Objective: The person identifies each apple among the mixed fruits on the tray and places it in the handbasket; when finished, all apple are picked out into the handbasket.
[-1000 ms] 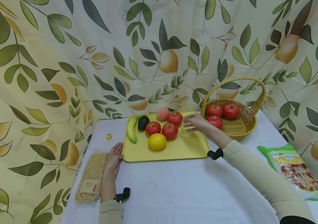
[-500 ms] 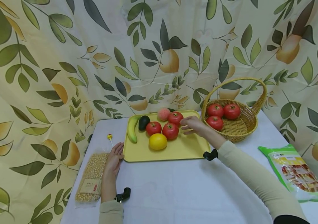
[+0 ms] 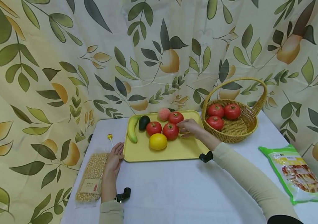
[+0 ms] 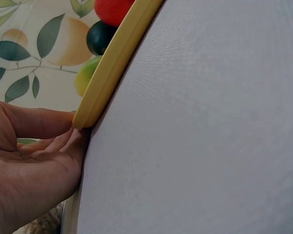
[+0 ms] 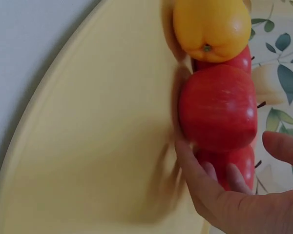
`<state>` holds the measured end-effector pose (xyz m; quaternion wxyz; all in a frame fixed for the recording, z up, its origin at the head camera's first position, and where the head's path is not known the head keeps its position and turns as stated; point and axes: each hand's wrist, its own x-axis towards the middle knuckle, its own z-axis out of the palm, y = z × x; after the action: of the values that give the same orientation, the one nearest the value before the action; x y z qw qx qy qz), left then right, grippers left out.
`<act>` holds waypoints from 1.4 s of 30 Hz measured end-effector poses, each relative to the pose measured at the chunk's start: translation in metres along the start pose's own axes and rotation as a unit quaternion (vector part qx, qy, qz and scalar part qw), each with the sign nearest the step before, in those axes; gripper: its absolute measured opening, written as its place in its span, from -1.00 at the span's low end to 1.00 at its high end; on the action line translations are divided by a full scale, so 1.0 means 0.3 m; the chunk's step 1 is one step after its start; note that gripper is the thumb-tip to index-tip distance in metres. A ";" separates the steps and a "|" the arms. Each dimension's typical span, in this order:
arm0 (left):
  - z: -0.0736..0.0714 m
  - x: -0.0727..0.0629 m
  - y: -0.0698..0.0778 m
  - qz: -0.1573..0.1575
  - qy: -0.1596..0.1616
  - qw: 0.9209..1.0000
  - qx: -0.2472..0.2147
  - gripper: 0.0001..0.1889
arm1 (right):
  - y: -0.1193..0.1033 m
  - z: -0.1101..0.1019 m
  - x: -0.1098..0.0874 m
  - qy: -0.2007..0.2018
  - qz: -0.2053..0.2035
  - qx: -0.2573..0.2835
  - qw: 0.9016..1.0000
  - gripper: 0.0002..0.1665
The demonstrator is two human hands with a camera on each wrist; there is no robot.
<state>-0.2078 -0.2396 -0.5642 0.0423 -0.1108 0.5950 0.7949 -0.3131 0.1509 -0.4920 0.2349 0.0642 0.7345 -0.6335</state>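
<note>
On a yellow tray point(image 3: 187, 152) lie several red apples; the front right apple point(image 3: 170, 131) is nearest my right hand point(image 3: 191, 128). That hand's fingers extend beside this apple, with fingertips close to its side and the thumb point(image 5: 283, 146) apart from it. Whether they touch it is hard to tell. An orange point(image 3: 158, 141), a banana point(image 3: 132, 130), a dark avocado point(image 3: 144, 123) and a peach point(image 3: 163, 114) share the tray. My left hand point(image 3: 114, 158) rests at the tray's front left corner, its thumb point(image 4: 44, 123) against the rim and its fingers loosely extended.
A wicker basket point(image 3: 238, 130) with three red apples stands right of the tray. A green-edged bag point(image 3: 301, 177) lies at the right. Left are a bag of corn kernels point(image 3: 91, 171) and a yellow lollipop point(image 3: 109, 137). A patterned cloth point(image 3: 147, 37) hangs behind the white table.
My right hand has moved left, away from the basket side, to the front right apple. The left hand stays at the tray corner.
</note>
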 end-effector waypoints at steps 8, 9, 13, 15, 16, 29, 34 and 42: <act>-0.005 0.015 -0.006 -0.008 0.010 1.000 0.005 -0.17 | 0.010 0.037 0.005 0.009 0.009 0.011 1.000 -0.40; -0.004 0.015 -0.005 -0.009 0.011 1.000 0.005 -0.17 | 0.011 0.042 0.007 0.010 0.011 0.016 1.000 -0.40; -0.005 0.015 -0.002 -0.008 0.014 1.000 0.005 -0.17 | 0.015 0.052 0.022 0.014 0.016 0.029 0.999 -0.39; -0.006 0.015 0.000 -0.007 0.013 1.000 0.007 -0.18 | 0.016 0.058 0.025 0.017 0.016 0.033 0.999 -0.41; -0.006 0.016 0.000 -0.008 0.013 1.000 0.006 -0.18 | 0.017 0.062 0.026 0.020 0.015 0.035 0.999 -0.42; -0.002 0.013 0.000 -0.004 0.007 1.000 -0.003 -0.17 | 0.018 0.080 0.029 0.044 -0.002 0.048 0.998 -0.55; 0.000 0.017 0.000 -0.004 0.006 1.000 -0.004 -0.17 | 0.020 0.075 0.029 0.049 -0.006 0.044 0.998 -0.49; -0.007 0.016 -0.001 -0.006 0.007 1.000 0.001 -0.17 | 0.021 0.068 0.012 0.057 -0.011 0.041 0.997 -0.34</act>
<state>-0.2121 -0.2420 -0.5661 0.0435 -0.1197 0.5951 0.7935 -0.3084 0.1319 -0.5008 0.1829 0.1017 0.7205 -0.6612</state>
